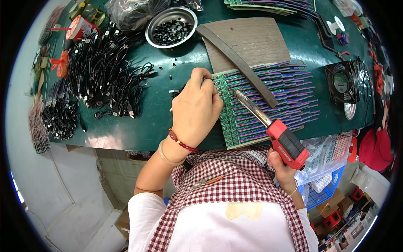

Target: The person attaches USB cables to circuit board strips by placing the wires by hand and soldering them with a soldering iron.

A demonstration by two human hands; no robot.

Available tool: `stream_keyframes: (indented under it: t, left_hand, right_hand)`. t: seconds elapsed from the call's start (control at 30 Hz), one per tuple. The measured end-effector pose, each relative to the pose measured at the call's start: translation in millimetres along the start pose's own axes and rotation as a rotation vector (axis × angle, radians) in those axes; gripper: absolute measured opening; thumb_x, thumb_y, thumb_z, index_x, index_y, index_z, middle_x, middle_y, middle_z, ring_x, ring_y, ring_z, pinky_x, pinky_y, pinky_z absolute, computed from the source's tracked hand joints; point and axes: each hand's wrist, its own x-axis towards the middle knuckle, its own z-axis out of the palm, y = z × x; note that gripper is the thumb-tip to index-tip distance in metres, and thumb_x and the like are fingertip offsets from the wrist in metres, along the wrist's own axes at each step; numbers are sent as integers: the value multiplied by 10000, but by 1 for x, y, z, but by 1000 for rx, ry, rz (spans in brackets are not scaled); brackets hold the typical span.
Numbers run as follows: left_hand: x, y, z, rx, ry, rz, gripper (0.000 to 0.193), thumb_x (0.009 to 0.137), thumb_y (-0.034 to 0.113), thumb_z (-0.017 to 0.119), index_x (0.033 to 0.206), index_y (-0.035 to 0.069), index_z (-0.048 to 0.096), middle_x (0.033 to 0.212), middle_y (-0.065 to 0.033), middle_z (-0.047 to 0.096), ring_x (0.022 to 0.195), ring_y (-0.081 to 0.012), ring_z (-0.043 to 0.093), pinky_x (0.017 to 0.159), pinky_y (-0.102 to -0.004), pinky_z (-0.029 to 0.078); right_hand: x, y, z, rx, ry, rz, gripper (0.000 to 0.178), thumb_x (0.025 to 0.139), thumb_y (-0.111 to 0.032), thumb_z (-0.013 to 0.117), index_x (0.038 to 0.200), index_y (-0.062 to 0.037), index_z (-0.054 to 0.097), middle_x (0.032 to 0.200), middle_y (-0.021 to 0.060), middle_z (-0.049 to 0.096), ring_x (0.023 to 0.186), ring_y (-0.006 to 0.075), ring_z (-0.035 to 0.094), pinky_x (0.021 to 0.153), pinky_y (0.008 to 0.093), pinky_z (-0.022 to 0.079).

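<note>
My right hand [284, 171] is wrapped round the handle of a red and black soldering iron [289, 143]. Its metal barrel points up and left, with the tip over the green circuit board panel [228, 113]. Rows of blue, pink and black wires [277, 98] run rightward from that panel. At the panel's upper left edge, my left hand [195, 107] is closed in a pinch, its back toward me. What its fingers hold is hidden. A dark cable with a pale plug [173, 91] shows just left of that hand. Across the wires lies a long grey bar [239, 63].
Black cables [100, 67] are heaped at the left, beside a red cup [79, 28]. A metal bowl [172, 12] holds small black parts. Beyond the panel is a wooden board [252, 38]. A black fan [341, 82] stands at the right. More wired panels [268, 6] lie at the back.
</note>
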Motion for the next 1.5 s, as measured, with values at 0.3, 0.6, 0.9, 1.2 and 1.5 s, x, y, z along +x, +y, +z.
stream_keyframes:
  t: [0.3, 0.6, 0.9, 1.2, 1.5]
  left_hand:
    - [7, -3, -7, 28, -52, 89, 82, 725, 52, 632, 751, 35, 556, 991, -49, 549, 661, -246, 598, 550, -356, 489]
    - [10, -4, -10, 57, -80, 149, 67, 736, 46, 627, 768, 36, 568, 968, -53, 542, 701, -246, 602, 580, -355, 496]
    - [10, -3, -11, 82, -110, 146, 57, 743, 50, 624, 773, 36, 577, 971, -49, 543, 715, -243, 606, 594, -354, 499]
    - [7, -2, -9, 135, -95, 141, 103, 746, 51, 618, 837, 40, 572, 988, -53, 535, 755, -242, 610, 605, -356, 508]
    - [-18, -59, -62, 122, 215, -400, 361, 775, 170, 699, 1084, 52, 553, 1080, -94, 552, 840, -250, 605, 672, -367, 500]
  right_hand:
    - [-2, 4, -4, -118, -42, -70, 217, 779, -178, 700, 941, -50, 632, 839, 72, 565, 693, 193, 567, 599, 299, 439]
    - [-3, 1, -5, -121, -101, 98, 224, 763, -155, 693, 942, -40, 622, 824, 75, 581, 650, 183, 572, 584, 293, 449]
    - [-3, 4, -2, -63, -5, -44, 232, 790, -189, 700, 948, -37, 624, 880, 80, 571, 729, 195, 569, 639, 298, 452]
    - [-2, 4, -2, 51, 46, -47, 182, 839, -174, 669, 925, -26, 606, 817, 47, 560, 692, 133, 542, 601, 290, 440]
    - [12, -7, 1, 291, 132, -106, 359, 917, -182, 540, 1184, 35, 437, 609, 50, 468, 488, 103, 410, 494, 263, 385]
